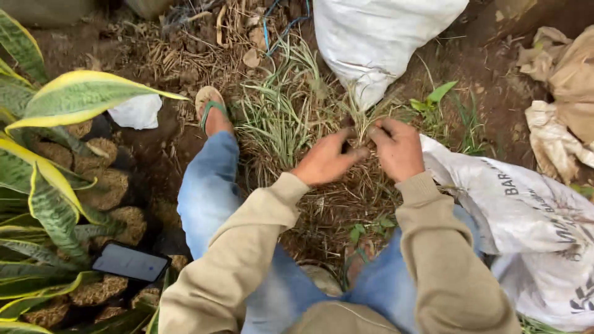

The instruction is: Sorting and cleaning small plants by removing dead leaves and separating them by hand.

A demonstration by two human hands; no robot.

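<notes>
Bare soil underfoot, left hand (326, 162) and right hand (399, 148) both gripping grass clump (365, 120).

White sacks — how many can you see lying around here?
2. One white sack lies at the top, beyond the hands; another white sack lies at the right, beside the person's right arm. The smaller white bag at left isn't counted; others may lie out of view.

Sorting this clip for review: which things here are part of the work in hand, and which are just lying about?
In the work:
- left hand and right hand, both gripping the grass clump
- loose grass pile beside them

Lying about:
- phone
- white sack
- printed sack
- striped-leaf plants
- sandal
</notes>
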